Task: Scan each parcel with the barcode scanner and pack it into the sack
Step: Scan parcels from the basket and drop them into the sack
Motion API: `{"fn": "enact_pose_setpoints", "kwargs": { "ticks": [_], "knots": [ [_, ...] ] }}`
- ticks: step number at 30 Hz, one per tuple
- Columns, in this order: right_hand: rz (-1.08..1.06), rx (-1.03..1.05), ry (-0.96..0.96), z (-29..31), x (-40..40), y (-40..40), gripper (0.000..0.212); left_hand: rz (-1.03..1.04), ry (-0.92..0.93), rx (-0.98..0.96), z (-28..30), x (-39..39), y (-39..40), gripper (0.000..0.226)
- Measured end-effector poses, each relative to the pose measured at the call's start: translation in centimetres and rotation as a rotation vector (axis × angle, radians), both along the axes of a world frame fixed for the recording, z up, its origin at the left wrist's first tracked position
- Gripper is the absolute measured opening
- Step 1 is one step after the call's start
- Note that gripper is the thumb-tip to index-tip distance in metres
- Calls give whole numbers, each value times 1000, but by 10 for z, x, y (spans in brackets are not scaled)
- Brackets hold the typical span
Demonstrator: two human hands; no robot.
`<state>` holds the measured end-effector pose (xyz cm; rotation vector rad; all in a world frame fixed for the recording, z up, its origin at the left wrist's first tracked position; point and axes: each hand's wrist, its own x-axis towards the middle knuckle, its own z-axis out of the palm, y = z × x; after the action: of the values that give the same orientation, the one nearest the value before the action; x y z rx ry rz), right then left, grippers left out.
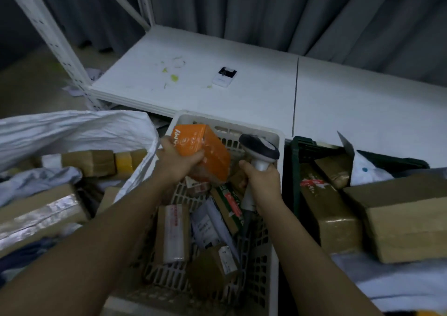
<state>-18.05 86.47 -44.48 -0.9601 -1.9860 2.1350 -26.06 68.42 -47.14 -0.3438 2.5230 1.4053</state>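
The white woven sack [72, 131] gapes at the left beside the white slotted crate [271, 231] of parcels, below the white shelf's [242, 93] front edge. Over the crate, the left hand [177, 164] wraps its fingers around the orange box [205, 151], which looks stiff, light and best gripped across its flat sides. The right hand [262, 182] curls round the barcode scanner [260, 151] handle.

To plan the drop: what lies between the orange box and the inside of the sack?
In the head view, only the sack's white rim; the left hand holds the orange box beside it.
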Motion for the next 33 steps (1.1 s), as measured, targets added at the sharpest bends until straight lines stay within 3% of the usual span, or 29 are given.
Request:
{"fn": "enact_pose_setpoints", "kwargs": {
  "ticks": [4, 7, 10, 14, 20, 24, 27, 28, 30, 31, 33],
  "knots": [
    [33, 25, 24, 42, 23, -27, 13, 29, 50, 201, 49, 31, -40, 67],
    [62, 61, 55, 78, 41, -50, 14, 42, 129, 239, 81, 60, -69, 60],
    [100, 79, 120, 112, 57, -77, 17, 33, 174, 195, 110, 95, -100, 75],
    [173, 83, 176, 147, 78, -117, 9, -143, 272, 36, 139, 140, -142, 105],
    [236, 49, 136, 148, 125, -183, 15, -416, 374, -224, 126, 208, -191, 128],
    [256, 33, 97, 110, 168, -215, 55, -565, 451, -361, 92, 239, -204, 119],
    [159, -6, 20, 77, 189, -229, 89, -680, 540, -471, 69, 255, -210, 99],
    [125, -10, 0, 63, 193, -230, 87, -708, 526, -456, 65, 260, -211, 93],
    [94, 27, -67, 46, 198, -229, 57, -732, 474, -360, 58, 268, -213, 86],
    [85, 56, -95, 43, 202, -230, 39, -708, 429, -281, 55, 270, -212, 82],
    [70, 61, -132, 35, 207, -230, 27, -586, 314, -108, 53, 275, -211, 66]
  ]
}}
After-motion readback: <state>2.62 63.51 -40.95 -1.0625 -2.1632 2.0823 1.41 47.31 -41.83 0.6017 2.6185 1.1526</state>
